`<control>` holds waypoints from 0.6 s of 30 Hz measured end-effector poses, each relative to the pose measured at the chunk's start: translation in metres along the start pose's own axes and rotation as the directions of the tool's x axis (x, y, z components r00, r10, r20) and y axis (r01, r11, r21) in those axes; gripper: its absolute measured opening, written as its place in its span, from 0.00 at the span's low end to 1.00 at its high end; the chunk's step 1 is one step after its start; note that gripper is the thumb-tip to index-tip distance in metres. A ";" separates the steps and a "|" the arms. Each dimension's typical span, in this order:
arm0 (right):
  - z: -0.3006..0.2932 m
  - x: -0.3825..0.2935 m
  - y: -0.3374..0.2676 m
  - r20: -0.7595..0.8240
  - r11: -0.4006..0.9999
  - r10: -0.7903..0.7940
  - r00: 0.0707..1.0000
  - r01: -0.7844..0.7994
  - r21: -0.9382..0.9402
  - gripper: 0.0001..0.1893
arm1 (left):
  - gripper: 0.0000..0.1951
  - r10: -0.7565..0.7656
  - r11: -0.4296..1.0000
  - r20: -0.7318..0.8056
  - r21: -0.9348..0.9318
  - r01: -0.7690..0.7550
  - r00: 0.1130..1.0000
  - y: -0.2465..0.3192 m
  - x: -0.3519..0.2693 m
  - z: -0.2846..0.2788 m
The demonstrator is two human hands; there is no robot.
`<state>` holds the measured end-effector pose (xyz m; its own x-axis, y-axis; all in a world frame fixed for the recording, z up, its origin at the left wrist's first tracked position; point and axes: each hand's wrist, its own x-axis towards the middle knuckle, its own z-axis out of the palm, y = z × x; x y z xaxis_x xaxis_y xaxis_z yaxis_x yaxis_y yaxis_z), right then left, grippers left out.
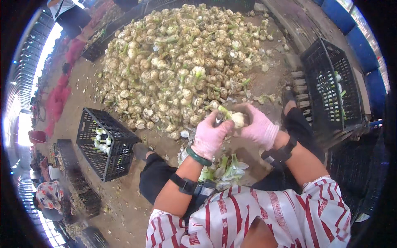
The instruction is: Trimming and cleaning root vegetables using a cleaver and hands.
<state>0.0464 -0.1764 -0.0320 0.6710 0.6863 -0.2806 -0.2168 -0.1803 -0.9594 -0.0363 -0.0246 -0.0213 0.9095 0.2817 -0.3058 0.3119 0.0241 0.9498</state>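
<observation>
Both hands wear pink knit gloves and meet in front of me, over the near edge of a heap of garlic bulbs [173,68]. Between them is one pale garlic bulb [238,119] with a short green stem pointing up and left. My right hand [257,124] grips the bulb from its right side. From the left, my left hand [209,135] pinches it with thumb and fingers. A small shiny thing shows by the left fingers, too small to identify. Below the hands, stripped green-and-white leaf skins [231,169] lie between my legs.
A black plastic crate [119,155] with cleaned white bulbs stands by my left foot. Another black crate [316,83], holding a few stemmed bulbs, is at my right on wooden slats [300,82]. A person in a floral head covering [49,194] is at the far left, near more crates [88,198].
</observation>
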 end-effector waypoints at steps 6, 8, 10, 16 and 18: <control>-0.014 0.006 0.002 0.139 0.906 0.054 0.989 -0.107 0.410 0.34 | 0.10 -0.070 0.929 0.060 -0.360 0.087 0.996 -0.005 0.002 -0.006; -0.014 0.003 -0.004 0.062 0.966 -0.001 0.998 -0.015 0.258 0.34 | 0.10 -0.107 0.864 0.107 -0.482 0.145 0.989 0.003 -0.001 -0.003; -0.008 -0.003 -0.015 0.042 0.994 -0.040 0.998 0.036 0.100 0.34 | 0.11 -0.062 0.910 0.103 -0.404 0.098 0.993 0.005 0.003 -0.005; -0.014 -0.006 -0.013 0.159 0.954 0.040 0.986 -0.085 0.288 0.31 | 0.16 -0.097 0.966 0.172 -0.222 0.135 0.980 0.008 0.003 -0.011; -0.012 -0.005 -0.014 0.159 0.929 0.091 0.983 -0.142 0.342 0.28 | 0.16 -0.079 0.949 0.200 -0.285 0.135 0.977 0.008 0.002 -0.012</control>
<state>0.0547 -0.1863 -0.0177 0.5271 0.7703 -0.3590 -0.5387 -0.0239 -0.8422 -0.0354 -0.0126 -0.0135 0.9186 0.0810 -0.3867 0.3404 0.3348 0.8786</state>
